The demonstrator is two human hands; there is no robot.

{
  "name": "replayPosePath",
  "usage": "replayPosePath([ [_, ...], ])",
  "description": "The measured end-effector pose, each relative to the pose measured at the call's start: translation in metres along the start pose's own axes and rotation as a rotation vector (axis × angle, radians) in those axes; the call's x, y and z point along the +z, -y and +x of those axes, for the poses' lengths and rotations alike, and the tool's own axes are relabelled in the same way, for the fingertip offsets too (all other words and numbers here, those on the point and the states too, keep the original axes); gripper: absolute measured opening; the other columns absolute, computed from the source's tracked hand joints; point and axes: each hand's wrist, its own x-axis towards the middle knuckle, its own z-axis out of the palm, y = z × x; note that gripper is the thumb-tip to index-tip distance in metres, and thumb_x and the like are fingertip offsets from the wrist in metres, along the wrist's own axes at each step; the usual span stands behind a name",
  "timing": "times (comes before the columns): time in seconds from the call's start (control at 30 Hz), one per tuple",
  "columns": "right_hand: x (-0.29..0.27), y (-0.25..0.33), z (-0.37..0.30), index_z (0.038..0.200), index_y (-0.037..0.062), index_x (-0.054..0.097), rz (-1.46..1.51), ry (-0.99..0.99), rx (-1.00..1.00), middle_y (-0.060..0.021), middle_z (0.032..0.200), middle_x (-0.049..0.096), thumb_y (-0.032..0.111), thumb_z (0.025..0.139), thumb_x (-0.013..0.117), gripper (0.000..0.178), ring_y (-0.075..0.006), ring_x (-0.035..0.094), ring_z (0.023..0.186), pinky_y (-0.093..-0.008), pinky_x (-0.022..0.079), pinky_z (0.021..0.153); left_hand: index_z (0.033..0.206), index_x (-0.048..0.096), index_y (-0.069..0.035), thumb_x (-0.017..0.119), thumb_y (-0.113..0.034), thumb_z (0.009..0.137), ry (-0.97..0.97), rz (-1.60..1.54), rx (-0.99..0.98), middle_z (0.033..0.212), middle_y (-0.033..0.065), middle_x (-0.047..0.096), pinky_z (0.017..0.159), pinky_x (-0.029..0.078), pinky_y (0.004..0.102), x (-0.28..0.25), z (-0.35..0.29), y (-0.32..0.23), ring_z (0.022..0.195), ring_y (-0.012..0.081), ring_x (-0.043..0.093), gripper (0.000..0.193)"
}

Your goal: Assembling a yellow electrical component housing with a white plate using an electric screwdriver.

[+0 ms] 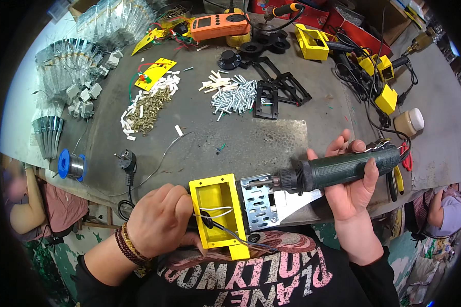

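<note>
My left hand [161,220] is closed on the left side of an open yellow box [236,204] at the table's near edge. White wires and a black cable [225,228] run inside it. A slotted silver metal plate [261,209] stands against the box's right side, with a pale tapered blade-like piece [297,204] beyond it. In my right hand [351,189] lies a dark green electric screwdriver [338,170], thumb and fingers around its body. Its tip points left and reaches the plate's upper edge; whether it sits on a screw cannot be made out.
Piles of silver screws [235,97] and brass screws [148,110] lie ahead, near black frames [281,82]. A plug [127,161] and solder spool [71,165] sit left; a jar [410,122] and yellow housings [312,43] right. An orange multimeter [220,26] is at the back.
</note>
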Motion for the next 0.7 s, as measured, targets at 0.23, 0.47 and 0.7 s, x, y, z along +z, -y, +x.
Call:
replayPosePath([
  [0.23,-0.0008,-0.0038,0.0007,0.109,0.0173,0.064,0.0,-0.004,0.01,-0.0056,0.135,0.056,0.026,0.087,0.078,0.028,-0.022,0.053,0.129,-0.0533,0.029,0.121,0.101,0.043,-0.003,0.077,-0.048,0.063,0.015,0.014,0.005,0.089,0.0119,0.051,0.065,0.047,0.04,0.0003,0.0003,0.0011,0.077,0.03,0.056,0.067],
  [0.47,-0.0005,-0.0055,0.0018,0.109,0.0168,0.065,-0.004,-0.037,0.018,-0.0051,0.132,0.058,0.027,0.086,0.079,0.029,-0.022,0.053,0.128,-0.0516,0.029,0.121,0.098,0.045,-0.003,0.074,-0.052,0.066,0.024,0.01,-0.003,0.088,0.0118,0.051,0.066,0.048,0.0395,-0.0017,0.0018,0.0008,0.077,0.0298,0.056,0.066],
  [0.7,0.0002,-0.0075,0.002,0.109,0.0172,0.065,-0.012,-0.053,0.019,-0.0017,0.129,0.059,0.026,0.085,0.081,0.031,-0.0205,0.054,0.125,-0.0498,0.029,0.121,0.099,0.046,-0.002,0.071,-0.056,0.068,0.01,0.031,0.004,0.087,0.0113,0.051,0.065,0.048,0.0384,-0.0002,-0.0003,0.0012,0.077,0.0285,0.056,0.067],
])
